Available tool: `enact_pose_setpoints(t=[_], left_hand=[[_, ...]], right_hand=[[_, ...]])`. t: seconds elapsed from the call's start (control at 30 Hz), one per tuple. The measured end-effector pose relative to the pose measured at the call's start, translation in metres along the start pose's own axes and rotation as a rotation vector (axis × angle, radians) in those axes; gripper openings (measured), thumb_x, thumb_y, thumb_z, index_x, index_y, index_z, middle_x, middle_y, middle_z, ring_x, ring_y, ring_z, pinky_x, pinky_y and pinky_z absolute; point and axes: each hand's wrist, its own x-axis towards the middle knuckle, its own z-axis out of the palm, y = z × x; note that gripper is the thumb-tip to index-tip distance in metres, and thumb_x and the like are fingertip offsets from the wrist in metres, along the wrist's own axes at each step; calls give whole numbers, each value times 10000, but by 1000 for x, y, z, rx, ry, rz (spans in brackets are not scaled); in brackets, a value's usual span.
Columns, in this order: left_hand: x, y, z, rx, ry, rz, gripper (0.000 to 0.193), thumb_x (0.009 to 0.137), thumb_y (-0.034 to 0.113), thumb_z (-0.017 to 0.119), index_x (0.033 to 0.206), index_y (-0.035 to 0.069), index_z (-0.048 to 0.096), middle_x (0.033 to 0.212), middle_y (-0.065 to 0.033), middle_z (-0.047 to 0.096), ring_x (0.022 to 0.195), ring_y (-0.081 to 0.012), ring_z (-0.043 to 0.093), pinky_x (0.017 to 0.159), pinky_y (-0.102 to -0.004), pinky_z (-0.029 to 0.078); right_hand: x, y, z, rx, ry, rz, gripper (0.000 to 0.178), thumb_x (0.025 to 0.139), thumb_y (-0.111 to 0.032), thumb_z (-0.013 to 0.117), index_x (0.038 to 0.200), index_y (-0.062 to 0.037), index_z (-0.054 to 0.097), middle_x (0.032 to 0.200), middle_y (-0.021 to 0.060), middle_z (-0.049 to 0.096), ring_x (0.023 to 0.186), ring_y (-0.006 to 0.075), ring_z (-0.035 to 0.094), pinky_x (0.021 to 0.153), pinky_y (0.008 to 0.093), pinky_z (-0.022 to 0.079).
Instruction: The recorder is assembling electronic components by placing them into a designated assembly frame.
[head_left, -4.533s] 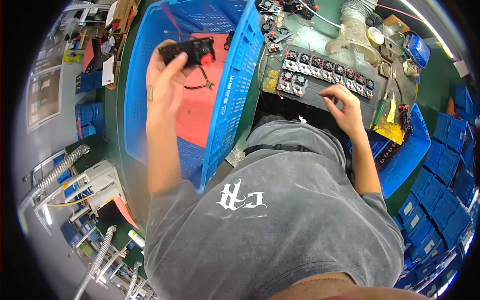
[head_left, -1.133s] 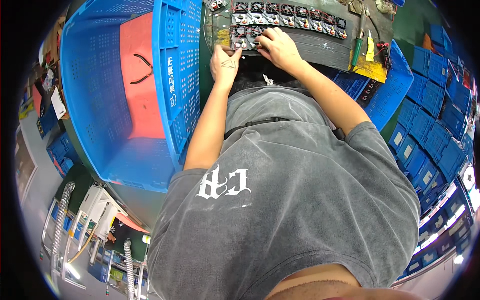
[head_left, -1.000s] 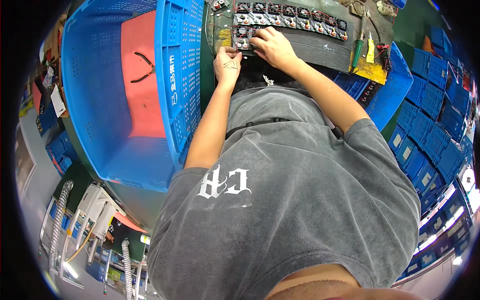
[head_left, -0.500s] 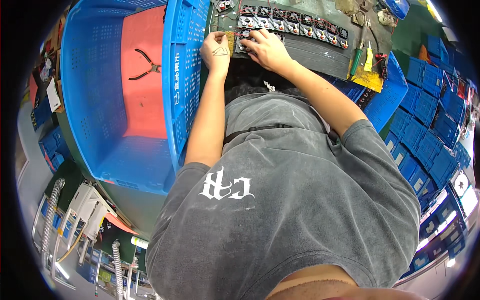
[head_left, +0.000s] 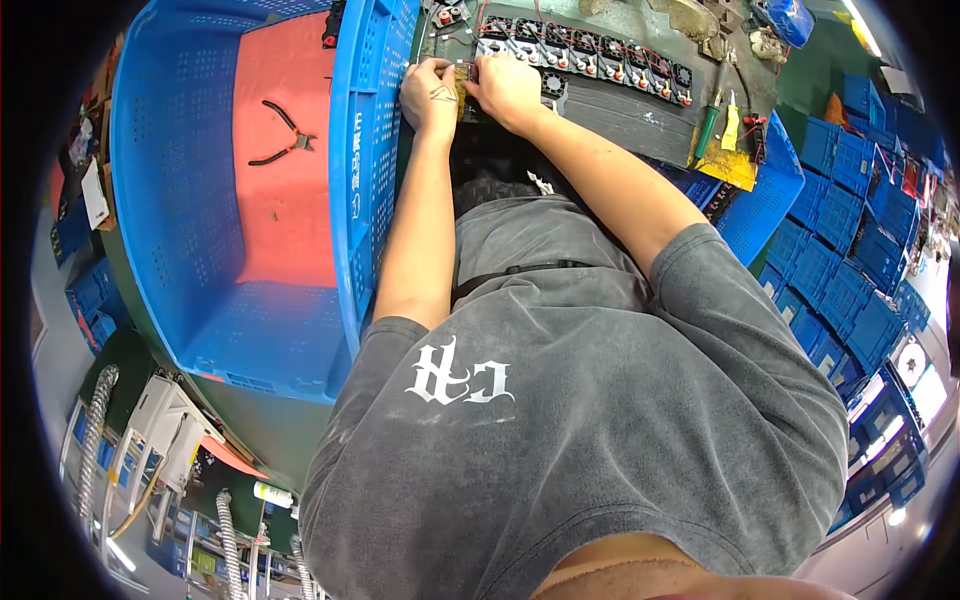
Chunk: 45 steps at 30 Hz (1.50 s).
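Left hand (head_left: 430,97) and right hand (head_left: 508,92) at the near-row fan module (head_left: 553,87)

Left hand: one; thumb and forefinger drawn nearly together; whether anything is pinched between them is too small to tell. Right hand: one; fingers curled, thumb and fingertips just beside the left's; its grip is hidden behind its own back, contents cannot be told.
Near-row fan module: black square frame, round fan; one showing, just right of the right hand's knuckles; any under that hand cannot be counted.
Far-row fan modules (head_left: 582,50): eight, side by side, just beyond the right hand; black fans, red wires, pale fittings with red and white tops.
Dark ridged board (head_left: 630,110): one, right of the near row.
Green-handled tool (head_left: 707,132): one, farther right; slim yellow tool (head_left: 731,126): one, beside it.
Large blue crate (head_left: 366,235): one, left of the left forearm; inside, one red sheet (head_left: 285,220) bearing one pair of pliers (head_left: 304,143), handles spread
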Motion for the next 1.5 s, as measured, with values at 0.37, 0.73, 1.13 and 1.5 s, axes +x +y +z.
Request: enact_pose_setpoints(t=[0.37, 0.73, 1.13, 1.5], left_hand=[[2, 0, 6, -4, 2, -48, 130, 864, 221, 769, 929, 109, 778, 957, -124, 712, 912, -332, 691, 812, -429, 544], [1, 0, 8, 161, -6, -74, 132, 865, 261, 782, 933, 148, 771, 982, -98, 708, 932, -315, 697, 796, -428, 554], [-1, -3, 3, 203, -61, -65, 100, 862, 247, 775, 907, 158, 765, 980, -113, 703, 914, -325, 705, 774, -432, 564], [-7, 7, 0, 214, -92, -59, 93, 852, 245, 779, 916, 179, 794, 987, -115, 707, 943, -327, 703, 800, -430, 568]], right_hand=[[6, 1, 19, 97, -84, 214, 307, 784, -326, 795, 891, -46, 726, 843, 177, 736, 840, 355, 736, 745, 457, 593], [6, -3, 15, 207, -135, 289, 218, 795, -276, 758, 876, -76, 731, 847, 164, 744, 852, 354, 735, 795, 460, 586], [5, -5, 20, 198, -54, 256, 241, 799, -303, 787, 856, -73, 740, 841, 164, 743, 826, 344, 731, 777, 444, 578], [4, -1, 17, 203, -108, 262, 285, 815, -296, 755, 925, -35, 720, 897, 200, 742, 883, 378, 729, 800, 473, 584]])
